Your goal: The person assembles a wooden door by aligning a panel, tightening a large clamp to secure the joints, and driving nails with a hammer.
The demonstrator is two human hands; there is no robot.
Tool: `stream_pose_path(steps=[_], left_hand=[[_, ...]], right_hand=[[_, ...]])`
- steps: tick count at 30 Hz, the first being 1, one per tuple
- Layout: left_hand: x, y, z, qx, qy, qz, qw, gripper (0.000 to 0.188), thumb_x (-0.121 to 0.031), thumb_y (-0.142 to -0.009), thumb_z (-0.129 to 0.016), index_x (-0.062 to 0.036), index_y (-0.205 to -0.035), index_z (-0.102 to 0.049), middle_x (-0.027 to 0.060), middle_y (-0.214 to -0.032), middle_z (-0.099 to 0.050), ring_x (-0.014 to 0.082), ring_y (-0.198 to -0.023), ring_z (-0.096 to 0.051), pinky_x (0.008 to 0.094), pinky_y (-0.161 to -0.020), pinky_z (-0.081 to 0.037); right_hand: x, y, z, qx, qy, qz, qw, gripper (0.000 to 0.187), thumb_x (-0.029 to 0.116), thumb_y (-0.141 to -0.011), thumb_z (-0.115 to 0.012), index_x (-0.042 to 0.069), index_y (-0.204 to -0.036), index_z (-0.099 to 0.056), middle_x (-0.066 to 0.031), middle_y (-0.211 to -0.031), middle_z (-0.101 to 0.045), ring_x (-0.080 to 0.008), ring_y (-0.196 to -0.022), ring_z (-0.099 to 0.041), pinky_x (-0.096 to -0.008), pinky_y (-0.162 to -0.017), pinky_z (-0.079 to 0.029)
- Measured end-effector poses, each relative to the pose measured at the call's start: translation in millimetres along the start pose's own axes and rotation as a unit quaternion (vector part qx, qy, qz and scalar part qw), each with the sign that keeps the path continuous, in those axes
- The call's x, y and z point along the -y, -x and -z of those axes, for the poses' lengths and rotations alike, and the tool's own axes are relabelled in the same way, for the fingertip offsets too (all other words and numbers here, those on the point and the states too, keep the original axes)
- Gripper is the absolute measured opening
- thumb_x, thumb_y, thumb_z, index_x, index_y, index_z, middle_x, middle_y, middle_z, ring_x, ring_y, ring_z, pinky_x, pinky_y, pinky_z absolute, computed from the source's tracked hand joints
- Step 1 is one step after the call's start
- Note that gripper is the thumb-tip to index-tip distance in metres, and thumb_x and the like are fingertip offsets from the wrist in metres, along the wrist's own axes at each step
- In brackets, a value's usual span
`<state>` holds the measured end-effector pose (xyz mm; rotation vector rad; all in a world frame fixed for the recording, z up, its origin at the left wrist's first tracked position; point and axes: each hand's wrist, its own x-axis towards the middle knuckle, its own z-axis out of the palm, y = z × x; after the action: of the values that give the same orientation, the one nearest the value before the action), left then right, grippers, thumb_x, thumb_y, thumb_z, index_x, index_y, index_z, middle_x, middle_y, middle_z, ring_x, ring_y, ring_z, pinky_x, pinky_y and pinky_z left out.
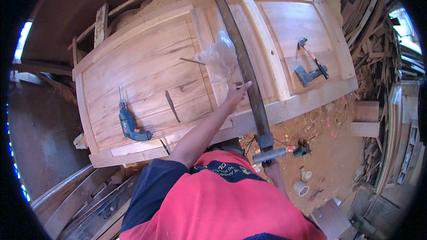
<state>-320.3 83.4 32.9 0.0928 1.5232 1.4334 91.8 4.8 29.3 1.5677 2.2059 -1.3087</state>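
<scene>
A long metal bar clamp [243, 58] lies across a panelled wooden door [147, 58]. My left hand [235, 94] is over the door with its fingers stretched out, one fingertip at the clamp's bar. Just beyond those fingers is a crumpled clear plastic bag [219, 58]; I cannot make out whether they touch it. My right hand [274, 169] is at the clamp's near end, below a grey cylindrical piece [269, 155]. It appears closed round the dark screw end, its fingers mostly hidden.
On the door's left panel lie a blue power drill [129, 122] and a thin flat blade-like piece [172, 106]. A hammer [314, 58] and a grey metal tool head [305, 76] rest on the right panel. Scrap wood [373, 49] is piled at right; a white cup [301, 189] lies on the floor.
</scene>
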Motion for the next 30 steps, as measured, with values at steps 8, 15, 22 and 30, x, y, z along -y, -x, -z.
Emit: stream_pose_path(steps=[8, 15, 22, 30], left_hand=[[-33.8, -12.5, -35.6, -0.029, 0.159, 0.120, 0.980, 0.034, -0.019, -0.078, -0.080, -0.0029, -0.098, -0.058, 0.0073, -0.074, -0.063, 0.0178, -0.055, -0.063, 0.0336, -0.047, -0.053], [-46.8, 38.6, 1.5, -0.034, 0.211, 0.080, 0.974, 0.022, -0.014, -0.080, -0.074, -0.0032, -0.088, -0.058, 0.0063, -0.072, -0.063, 0.0184, -0.054, -0.063, 0.0333, -0.049, -0.053], [-61.0, 74.4, 87.2, -0.101, 0.196, 0.057, 0.974, 0.032, -0.012, -0.078, -0.075, -0.0011, -0.101, -0.056, 0.0063, -0.070, -0.062, 0.0168, -0.055, -0.062, 0.0316, -0.048, -0.051], [-82.8, 120.3, 258.5, -0.185, 0.241, -0.066, 0.950, 0.027, -0.006, -0.077, -0.075, 0.0012, -0.096, -0.057, 0.0094, -0.074, -0.063, 0.0176, -0.058, -0.062, 0.0318, -0.049, -0.050]], right_hand=[[59.5, 27.9, -16.0, 0.032, -0.124, -0.129, 0.983, 0.034, 0.011, -0.084, -0.067, -0.003, -0.114, -0.060, -0.0176, -0.104, -0.069, -0.0239, -0.099, -0.066, -0.0391, -0.085, -0.051], [68.3, 18.1, -35.6, 0.073, -0.145, -0.073, 0.984, 0.034, 0.009, -0.084, -0.067, -0.003, -0.114, -0.060, -0.0171, -0.104, -0.069, -0.0237, -0.100, -0.066, -0.0382, -0.086, -0.051], [96.4, 24.1, -64.0, 0.105, -0.150, -0.018, 0.983, 0.033, 0.008, -0.084, -0.066, -0.004, -0.114, -0.060, -0.0166, -0.105, -0.069, -0.0234, -0.100, -0.066, -0.0373, -0.087, -0.051], [164.1, 48.1, -148.3, 0.111, -0.174, 0.056, 0.977, 0.033, 0.007, -0.084, -0.066, -0.004, -0.115, -0.060, -0.0161, -0.105, -0.069, -0.0231, -0.100, -0.066, -0.0363, -0.088, -0.051]])
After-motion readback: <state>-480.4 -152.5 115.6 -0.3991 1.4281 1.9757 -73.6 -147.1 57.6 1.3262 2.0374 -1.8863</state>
